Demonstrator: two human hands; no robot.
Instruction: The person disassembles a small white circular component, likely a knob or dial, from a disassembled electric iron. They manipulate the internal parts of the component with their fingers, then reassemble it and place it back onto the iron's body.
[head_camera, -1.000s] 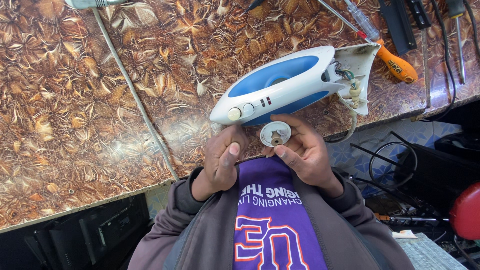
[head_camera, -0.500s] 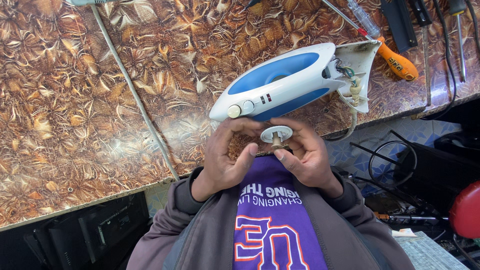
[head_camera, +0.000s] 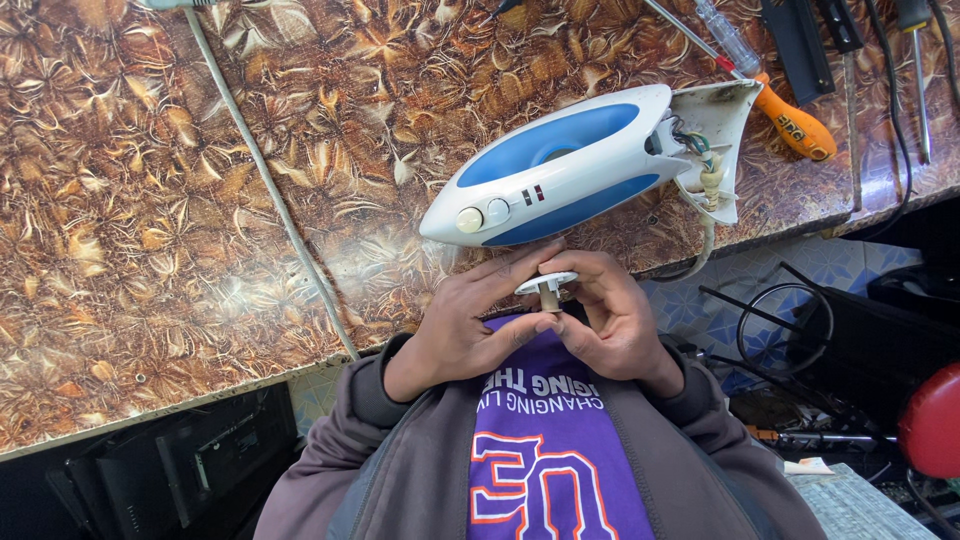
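A small white dial knob (head_camera: 546, 286), a round cap on a short stem, sits between the two hands close to the person's chest, just below the edge of the worktop. The cap faces up toward the bench and the stem points down toward the body. The left hand (head_camera: 465, 325) comes in from the left, its fingers stretched along the knob's upper side with the tips touching the cap's rim and the thumb curling in beneath the stem. The right hand (head_camera: 610, 315) closes from the other side, its fingers (head_camera: 590, 275) bent over the cap's right edge and the thumb pressing at the base of the stem. So both hands pinch the same piece, neither slack nor balled into a fist.

Just above the knob, lying on the patterned brown worktop (head_camera: 150, 220), is a white and blue clothes iron (head_camera: 560, 165), its rear cover open with wires showing. An orange-handled screwdriver (head_camera: 770, 90) lies beyond its back end, and a grey cord (head_camera: 265, 180) runs across the worktop.
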